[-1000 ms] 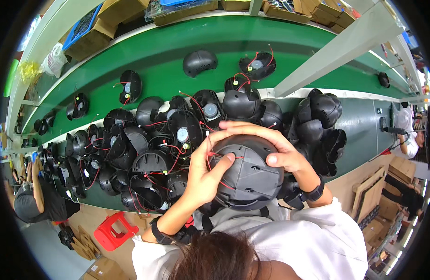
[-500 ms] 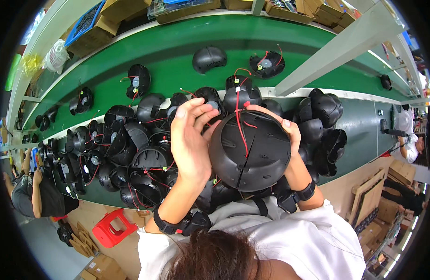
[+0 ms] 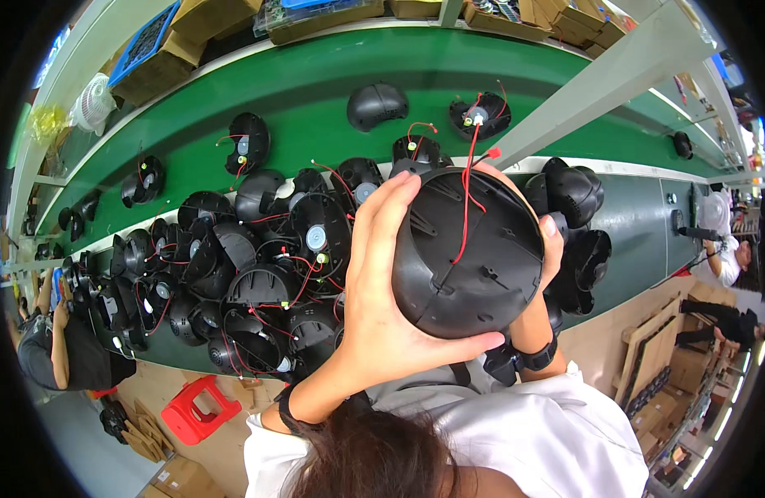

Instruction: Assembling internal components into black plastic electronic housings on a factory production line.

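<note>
A round black plastic housing (image 3: 490, 257) is held up between both of my hands, its flat ribbed face in view. My left hand (image 3: 378, 274) wraps its left side, with the thumb stretched along the lower edge. On the right side, the fingers of my right hand (image 3: 552, 241) grip the rim; part of that hand is hidden behind the housing. A red wire pair (image 3: 465, 199) comes out of the seam in the face and ends in small plugs above the rim. Left of my left hand, a black half shell (image 3: 328, 220) with a round grey part lies on the heap.
Black shells with red wires (image 3: 266, 286) crowd the bench on the left; more shells (image 3: 569, 191) are stacked at right. Several sit on the green belt (image 3: 307, 100). A grey post (image 3: 598, 91) slants across. A red stool (image 3: 200, 411) and a co-worker (image 3: 63, 344) are at left.
My left hand was loosely raised beside the housing and has closed round its left side. The housing has moved slightly right and turned; its wire plugs have swung to the right.
</note>
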